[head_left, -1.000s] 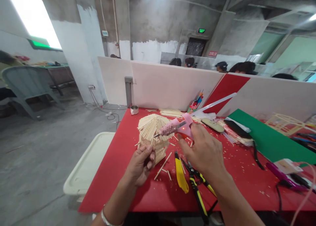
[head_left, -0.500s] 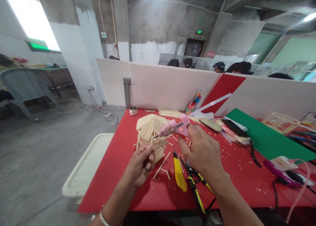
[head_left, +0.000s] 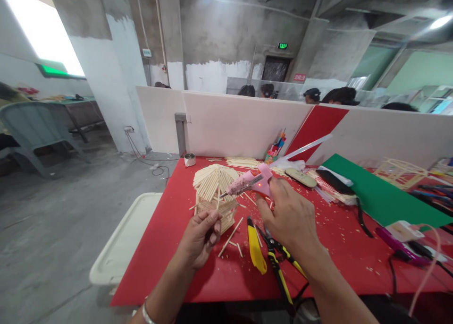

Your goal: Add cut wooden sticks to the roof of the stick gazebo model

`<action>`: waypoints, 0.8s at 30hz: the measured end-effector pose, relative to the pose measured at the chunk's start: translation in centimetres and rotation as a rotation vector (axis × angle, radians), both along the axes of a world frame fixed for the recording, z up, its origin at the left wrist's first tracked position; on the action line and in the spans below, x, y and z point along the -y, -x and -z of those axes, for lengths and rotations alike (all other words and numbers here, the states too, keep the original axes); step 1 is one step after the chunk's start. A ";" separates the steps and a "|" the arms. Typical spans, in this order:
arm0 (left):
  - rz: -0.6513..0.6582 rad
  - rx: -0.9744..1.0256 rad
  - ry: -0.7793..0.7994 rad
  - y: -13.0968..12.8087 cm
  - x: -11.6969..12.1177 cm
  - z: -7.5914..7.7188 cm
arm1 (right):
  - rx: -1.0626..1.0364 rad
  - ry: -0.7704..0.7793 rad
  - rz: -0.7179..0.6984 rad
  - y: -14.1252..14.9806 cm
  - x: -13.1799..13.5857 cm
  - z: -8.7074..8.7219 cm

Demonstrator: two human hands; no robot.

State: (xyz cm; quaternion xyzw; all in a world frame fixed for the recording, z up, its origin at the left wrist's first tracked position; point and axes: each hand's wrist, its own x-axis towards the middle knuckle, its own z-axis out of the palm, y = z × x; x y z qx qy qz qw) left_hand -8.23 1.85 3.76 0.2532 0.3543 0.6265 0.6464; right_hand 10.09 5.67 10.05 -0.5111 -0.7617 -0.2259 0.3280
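Observation:
My right hand [head_left: 288, 215] is closed round the handle of a pink glue gun [head_left: 253, 181], with a long clear glue stick [head_left: 304, 149] jutting from its back. The gun's nozzle points left and meets or nearly meets a thin wooden stick [head_left: 218, 199]. Between thumb and fingers, my left hand [head_left: 202, 234] pinches that stick upright. Just behind stands a small house model [head_left: 215, 180] built of wooden sticks, with a sloped roof; my left hand hides part of its lower wall.
On the red table [head_left: 163, 262] lie a yellow utility knife [head_left: 257, 251], yellow-black pliers [head_left: 278, 262] and loose sticks. A pen holder [head_left: 274, 151], a green board [head_left: 378, 191] and a power strip [head_left: 399, 246] are further off. A white partition [head_left: 244, 123] borders the back.
The view has shifted slightly. My hands keep nearly the same pose, and the nozzle stays at the stick.

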 end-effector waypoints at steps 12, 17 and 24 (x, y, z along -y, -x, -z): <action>-0.160 -0.152 0.005 0.2 0.0 0.4 | 0.018 -0.033 -0.008 0.3 0.1 0.1; -0.202 -0.210 -0.004 0.7 -0.1 0.9 | 0.046 -0.034 -0.008 1.1 -0.3 0.2; -0.194 -0.234 -0.030 1.1 0.2 1.0 | 0.059 -0.055 -0.023 1.6 -0.6 0.5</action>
